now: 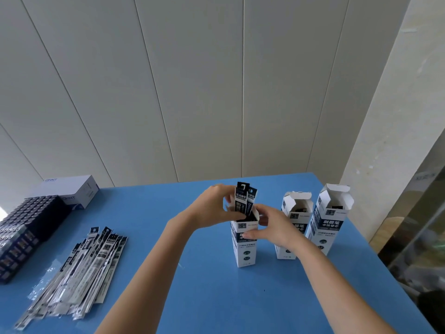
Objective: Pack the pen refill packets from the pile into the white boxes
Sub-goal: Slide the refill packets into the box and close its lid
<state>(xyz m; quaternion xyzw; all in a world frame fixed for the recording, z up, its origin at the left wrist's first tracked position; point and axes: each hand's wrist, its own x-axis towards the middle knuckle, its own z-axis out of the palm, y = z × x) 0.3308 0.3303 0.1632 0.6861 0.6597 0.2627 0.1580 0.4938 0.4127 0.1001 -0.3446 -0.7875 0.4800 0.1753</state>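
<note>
White refill box (244,251); blue-lettered "CHNT" carton (77,189) far-left.

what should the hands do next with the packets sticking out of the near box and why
Probably push the packets the rest of the way down. They stand well above the rim of the near white box, pinched by the left hand, while the right hand grips the box's side, steadying it, so the box looks ready to take them.
</note>
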